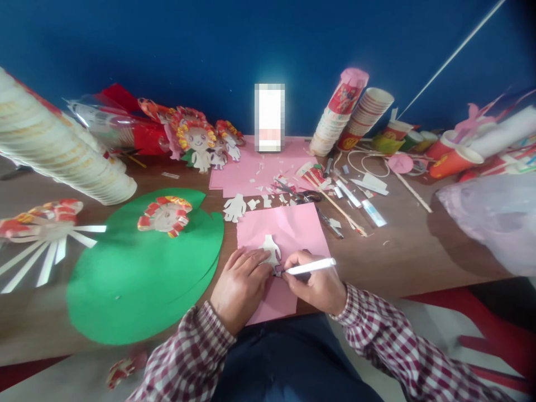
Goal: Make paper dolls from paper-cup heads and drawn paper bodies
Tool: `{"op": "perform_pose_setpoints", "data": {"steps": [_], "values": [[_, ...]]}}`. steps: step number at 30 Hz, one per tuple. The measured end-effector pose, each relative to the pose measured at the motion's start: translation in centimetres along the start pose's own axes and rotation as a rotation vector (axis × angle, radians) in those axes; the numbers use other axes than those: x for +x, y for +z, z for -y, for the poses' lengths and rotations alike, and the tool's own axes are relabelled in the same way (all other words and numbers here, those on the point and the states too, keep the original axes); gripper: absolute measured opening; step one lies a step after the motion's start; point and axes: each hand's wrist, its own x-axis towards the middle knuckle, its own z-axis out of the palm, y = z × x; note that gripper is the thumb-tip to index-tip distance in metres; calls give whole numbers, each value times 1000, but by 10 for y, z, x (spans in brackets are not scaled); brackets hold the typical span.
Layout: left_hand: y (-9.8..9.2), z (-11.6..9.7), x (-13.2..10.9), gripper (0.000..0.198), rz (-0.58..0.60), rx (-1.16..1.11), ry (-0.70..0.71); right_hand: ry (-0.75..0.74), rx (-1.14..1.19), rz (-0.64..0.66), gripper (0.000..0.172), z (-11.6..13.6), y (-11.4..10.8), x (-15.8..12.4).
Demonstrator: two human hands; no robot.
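Observation:
My left hand point(239, 282) lies on a pink paper sheet point(288, 229) at the table's near edge, its fingers pressing down a small white body-shaped cutout point(271, 248). My right hand point(315, 283) grips a white pen point(312, 267), and the pen's tip touches the paper beside the cutout's lower edge. A second white cutout point(234, 207) lies just beyond the sheet on the wooden table point(402, 245).
Green paper discs point(138, 279) with a cut cup flower point(165, 215) lie to the left. Stacked paper cups point(54, 145) stand far left and at the back point(355, 114). Finished paper dolls point(196, 137), scissors point(307, 196), sticks, scraps and a plastic bag point(494, 215) crowd the table.

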Motion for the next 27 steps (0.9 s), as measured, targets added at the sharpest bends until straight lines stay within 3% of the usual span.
{"op": "perform_pose_setpoints", "data": {"steps": [27], "values": [[1,1,-1,19,-2,3,8,24,40,-10,4,0,-1,-1]]}}
